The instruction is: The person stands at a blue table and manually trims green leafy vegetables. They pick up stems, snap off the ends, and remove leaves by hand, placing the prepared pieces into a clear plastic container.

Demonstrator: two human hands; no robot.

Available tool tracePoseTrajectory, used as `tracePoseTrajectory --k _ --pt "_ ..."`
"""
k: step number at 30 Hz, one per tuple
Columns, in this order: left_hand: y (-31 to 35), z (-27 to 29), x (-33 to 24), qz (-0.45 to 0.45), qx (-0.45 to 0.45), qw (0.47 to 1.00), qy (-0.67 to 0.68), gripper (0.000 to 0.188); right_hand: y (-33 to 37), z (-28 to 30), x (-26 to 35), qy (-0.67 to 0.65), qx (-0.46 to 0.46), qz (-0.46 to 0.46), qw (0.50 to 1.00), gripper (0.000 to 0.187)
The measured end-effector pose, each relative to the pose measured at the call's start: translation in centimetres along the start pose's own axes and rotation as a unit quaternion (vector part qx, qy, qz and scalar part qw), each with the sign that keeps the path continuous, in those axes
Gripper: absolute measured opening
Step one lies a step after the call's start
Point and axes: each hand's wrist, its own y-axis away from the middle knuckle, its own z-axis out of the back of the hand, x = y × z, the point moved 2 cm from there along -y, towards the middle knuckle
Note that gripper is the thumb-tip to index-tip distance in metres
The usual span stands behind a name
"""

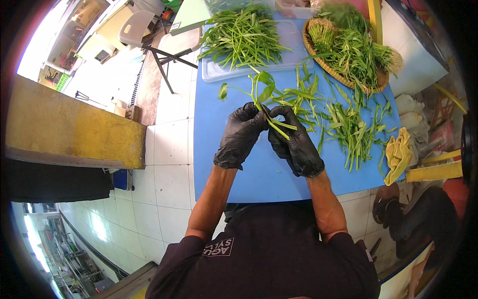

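From above the person's head, I'd judge the work partway along: loose stems lie heaped in the clear plastic tray (291, 41) and in a spread pile (352, 130) on the right, while root-ended bunches (322, 36) remain in the woven basket (382, 80). The sprig (267, 90), apparently water spinach, is over the blue table (239, 182), between the hands. The left hand (241, 135), in thin, wrinkled black glove, pinches it; the right hand (297, 144), similarly gloved, is close beside, fingers curled at the stem, though I can't tell whether they grip. Stems look smooth and slender, leaves long and pointed, roots pale and wispy; the yellow cloth (397, 154) is crumpled.
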Motion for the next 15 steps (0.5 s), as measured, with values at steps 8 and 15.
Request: tracePoseTrajectory --k 8,15 --pt "-0.7 1.1 -0.3 -0.031 -0.006 0.997 0.065 0.019 0.3 0.6 -0.3 -0.026 -0.016 -0.034 0.999 0.028" --pt "-0.1 0.0 0.9 0.017 -0.047 0.994 0.097 0.019 0.5 0.3 -0.6 -0.044 -0.034 -0.022 0.998 0.035"
